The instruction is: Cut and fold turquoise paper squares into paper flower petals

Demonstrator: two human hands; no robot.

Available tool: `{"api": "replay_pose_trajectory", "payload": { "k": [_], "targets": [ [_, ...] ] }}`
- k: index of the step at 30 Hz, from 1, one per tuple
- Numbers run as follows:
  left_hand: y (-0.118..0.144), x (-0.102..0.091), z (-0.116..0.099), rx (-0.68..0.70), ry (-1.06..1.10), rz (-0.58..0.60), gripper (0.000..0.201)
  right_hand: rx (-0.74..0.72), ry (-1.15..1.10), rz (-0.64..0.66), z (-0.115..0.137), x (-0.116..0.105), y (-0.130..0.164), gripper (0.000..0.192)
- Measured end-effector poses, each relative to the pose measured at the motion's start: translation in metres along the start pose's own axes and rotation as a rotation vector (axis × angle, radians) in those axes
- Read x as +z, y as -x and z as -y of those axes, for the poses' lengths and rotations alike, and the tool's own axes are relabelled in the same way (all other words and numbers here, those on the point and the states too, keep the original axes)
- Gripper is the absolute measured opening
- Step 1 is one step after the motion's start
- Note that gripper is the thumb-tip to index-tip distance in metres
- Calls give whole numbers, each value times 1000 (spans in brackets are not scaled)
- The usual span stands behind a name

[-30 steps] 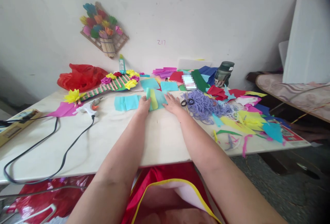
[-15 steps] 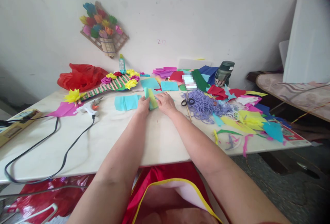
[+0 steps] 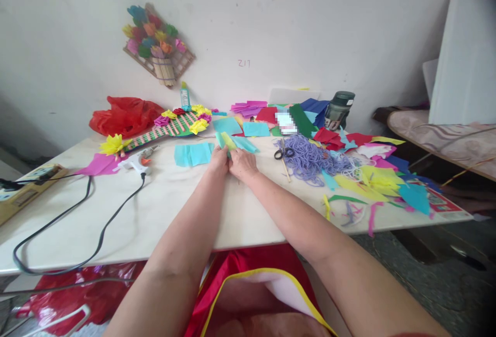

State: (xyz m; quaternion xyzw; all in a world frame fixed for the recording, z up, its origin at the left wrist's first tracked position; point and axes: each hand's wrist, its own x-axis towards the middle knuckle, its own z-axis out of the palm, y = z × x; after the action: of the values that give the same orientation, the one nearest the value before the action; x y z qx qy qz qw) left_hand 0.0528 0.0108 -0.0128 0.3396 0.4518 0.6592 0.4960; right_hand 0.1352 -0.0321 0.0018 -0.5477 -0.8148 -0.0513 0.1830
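- Left hand (image 3: 219,160) and right hand (image 3: 242,164) meet on the table (image 3: 163,213), both pinching one folded paper strip (image 3: 228,142), cyan with a yellow band, which sticks out past the fingertips.
- One green jar (image 3: 338,110) stands far right of the strip; contents not visible.
- Counted: one scissors (image 3: 281,153) and one yarn heap (image 3: 310,157) right of the strip, one cyan sheet (image 3: 192,154) and one glue gun (image 3: 135,163) left of it.
- Bare tabletop runs from the strip to the near edge.
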Motion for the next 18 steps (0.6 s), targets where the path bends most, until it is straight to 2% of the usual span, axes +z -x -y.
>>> {"api": "replay_pose_trajectory", "payload": {
  "k": [2,9,16,18],
  "targets": [
    [1,2,-1,-11,-8,-3,15,10,3,-4,0,0,0,29],
    [3,5,-5,-53,161,-41,22,38,11,-7,1,-1,3,38],
    [-4,3,-2,18,137,-76,23,20,36,-32,0,1,2,45],
    [-7,2,0,33,146,-46,22,20,38,-28,0,3,2,44]
  ]
}}
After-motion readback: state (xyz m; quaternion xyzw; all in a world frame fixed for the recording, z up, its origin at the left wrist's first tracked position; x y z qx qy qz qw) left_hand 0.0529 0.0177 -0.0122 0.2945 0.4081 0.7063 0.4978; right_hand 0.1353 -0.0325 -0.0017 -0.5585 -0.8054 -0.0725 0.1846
